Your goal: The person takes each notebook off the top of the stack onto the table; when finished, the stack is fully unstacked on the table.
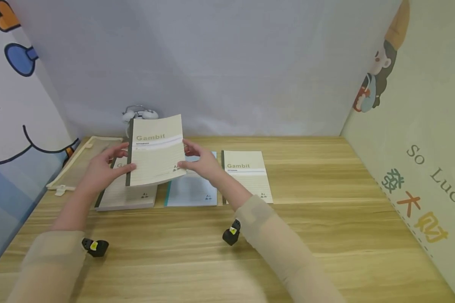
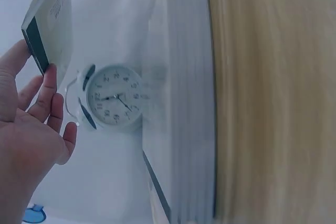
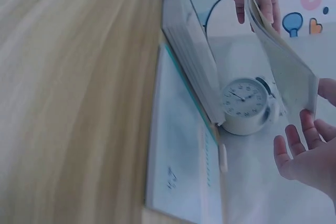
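A cream notebook [image 1: 157, 153] with a dark spine and "Gambit" on its cover is held up in the air, tilted, between both hands. My left hand [image 1: 108, 166] pinches its spine edge, thumb on the front cover and fingers behind. At the opposite edge, my right hand [image 1: 202, 162] grips the lower corner with its thumb in front. Below the raised notebook lies a thick stack of similar notebooks [image 1: 127, 197], partly hidden by it. A light blue notebook [image 1: 191, 189] lies beside the stack, partly behind the right hand. Farther right is another cream Gambit notebook [image 1: 246, 164], overlapped by the right forearm.
Behind the raised notebook stands a white twin-bell alarm clock [image 2: 114, 97], mostly hidden in the head view. A translucent zip pouch [image 1: 79, 162] lies at the table's back left. The wooden table [image 1: 326, 235] meets a grey backdrop [image 1: 250, 75] and printed side panels.
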The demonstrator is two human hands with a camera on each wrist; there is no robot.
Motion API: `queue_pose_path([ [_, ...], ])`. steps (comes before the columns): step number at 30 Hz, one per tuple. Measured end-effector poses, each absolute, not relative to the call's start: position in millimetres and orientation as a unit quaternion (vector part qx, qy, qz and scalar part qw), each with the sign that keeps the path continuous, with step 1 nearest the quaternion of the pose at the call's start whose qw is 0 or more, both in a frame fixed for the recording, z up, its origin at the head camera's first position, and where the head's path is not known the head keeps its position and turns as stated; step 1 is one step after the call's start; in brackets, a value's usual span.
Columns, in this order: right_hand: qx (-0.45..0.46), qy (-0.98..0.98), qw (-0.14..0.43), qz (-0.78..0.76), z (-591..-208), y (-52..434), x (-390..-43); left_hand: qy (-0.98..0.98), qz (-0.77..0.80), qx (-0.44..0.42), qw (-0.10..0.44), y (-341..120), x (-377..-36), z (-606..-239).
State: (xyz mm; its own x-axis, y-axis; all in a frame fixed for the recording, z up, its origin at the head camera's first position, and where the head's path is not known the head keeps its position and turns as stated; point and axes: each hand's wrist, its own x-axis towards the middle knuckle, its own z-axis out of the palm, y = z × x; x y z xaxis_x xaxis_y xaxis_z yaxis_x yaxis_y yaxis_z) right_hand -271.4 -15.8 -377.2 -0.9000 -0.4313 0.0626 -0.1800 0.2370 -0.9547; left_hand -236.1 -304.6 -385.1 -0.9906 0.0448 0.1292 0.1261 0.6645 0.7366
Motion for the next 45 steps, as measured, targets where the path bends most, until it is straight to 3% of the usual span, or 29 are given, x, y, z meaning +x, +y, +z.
queue_pose_path([
  [17, -0.228, 0.779, 0.109, -0.574, -347, 63, -287, -0.889, -0.453, -0.058, 0.030, -245, -245, -344],
  [35, -0.225, 0.775, 0.051, -0.588, -323, 169, -279, -0.837, -0.516, -0.174, 0.049, -144, -260, -328],
  [45, -0.192, 0.817, 0.038, -0.543, -322, 231, -263, -0.846, -0.484, -0.220, 0.029, -86, -271, -327],
])
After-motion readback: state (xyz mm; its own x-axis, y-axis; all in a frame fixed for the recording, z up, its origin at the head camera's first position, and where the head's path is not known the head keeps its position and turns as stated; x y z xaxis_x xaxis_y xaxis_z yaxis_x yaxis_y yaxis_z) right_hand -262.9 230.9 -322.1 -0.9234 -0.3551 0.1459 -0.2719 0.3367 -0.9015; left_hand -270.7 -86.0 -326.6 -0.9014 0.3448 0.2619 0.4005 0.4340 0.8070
